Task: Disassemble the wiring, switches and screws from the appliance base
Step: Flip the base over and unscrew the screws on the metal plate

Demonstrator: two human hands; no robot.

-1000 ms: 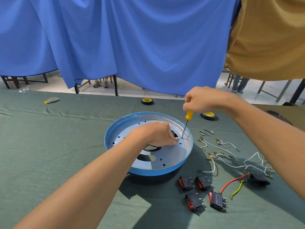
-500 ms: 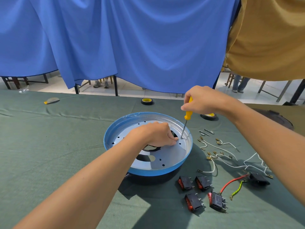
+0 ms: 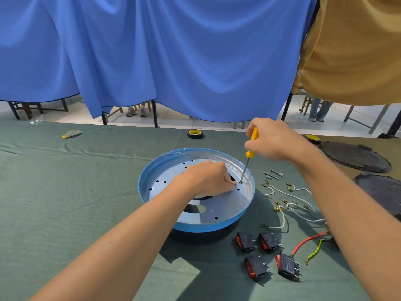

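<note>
The round blue-rimmed appliance base (image 3: 156, 174) lies on the green cloth, its silver perforated plate facing up. My left hand (image 3: 208, 178) rests inside it with fingertips pinched close to a small screw (image 3: 241, 182) near the right rim. My right hand (image 3: 273, 141) grips a yellow-handled screwdriver (image 3: 249, 155), whose tip stands on that screw. Right of the base lie loose white wires (image 3: 290, 205) with brass terminals, a red wire (image 3: 308, 241) and a yellow-green wire (image 3: 314, 252). Several black rocker switches (image 3: 256, 267) with red buttons lie in front.
Small metal pieces (image 3: 274, 174) sit beside the rim. A tape roll (image 3: 195, 134) lies at the table's far edge, another tape roll (image 3: 312, 138) behind my right hand. Two dark round plates (image 3: 355, 157) rest at the right. Blue curtain hangs behind the table.
My right hand has shifted slightly left and up with the screwdriver, its tip staying on the screw. The dark plates at the right have come into view. My left hand stays put.
</note>
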